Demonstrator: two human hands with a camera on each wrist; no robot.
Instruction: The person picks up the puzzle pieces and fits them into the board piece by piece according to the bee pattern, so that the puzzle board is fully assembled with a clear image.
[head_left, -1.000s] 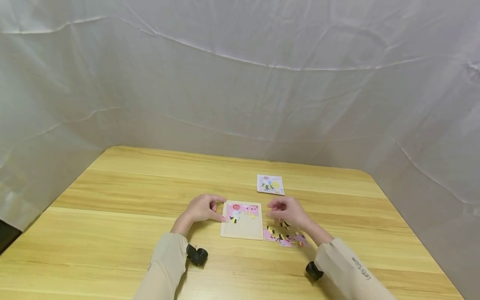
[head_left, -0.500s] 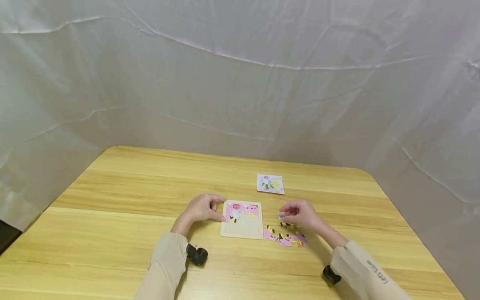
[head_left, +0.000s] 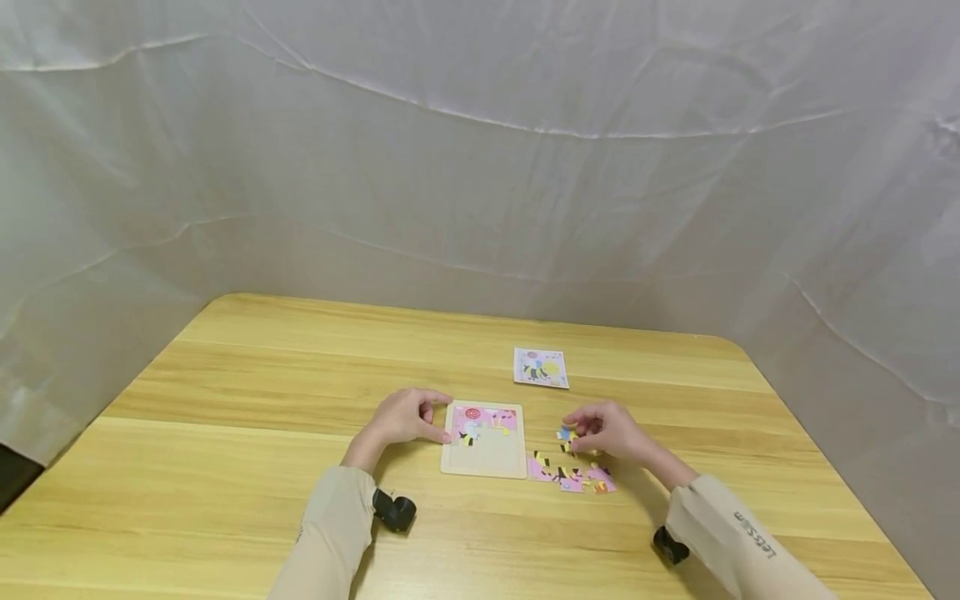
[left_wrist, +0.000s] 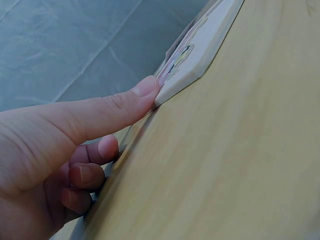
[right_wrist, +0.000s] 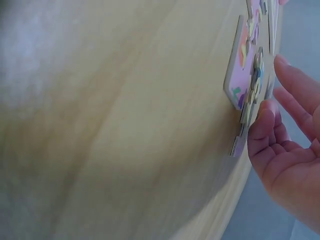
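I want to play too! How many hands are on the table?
2. The left hand touches the puzzle board's left edge; the right hand pinches a puzzle piece right of it.

A: So we've got the head cam up high, looking forward and down over the whole table (head_left: 225, 467), curtain at 12 o'clock.

B: Yep, and our left wrist cam sits super close, nearly at tabletop level, facing the puzzle board (left_wrist: 200, 60). Head view shares that board (head_left: 483, 454).

A: Right wrist cam's just as tight, tilted sideways on the loose pieces (right_wrist: 245, 95), which the head view (head_left: 572, 477) has around 5 o'clock of the board.
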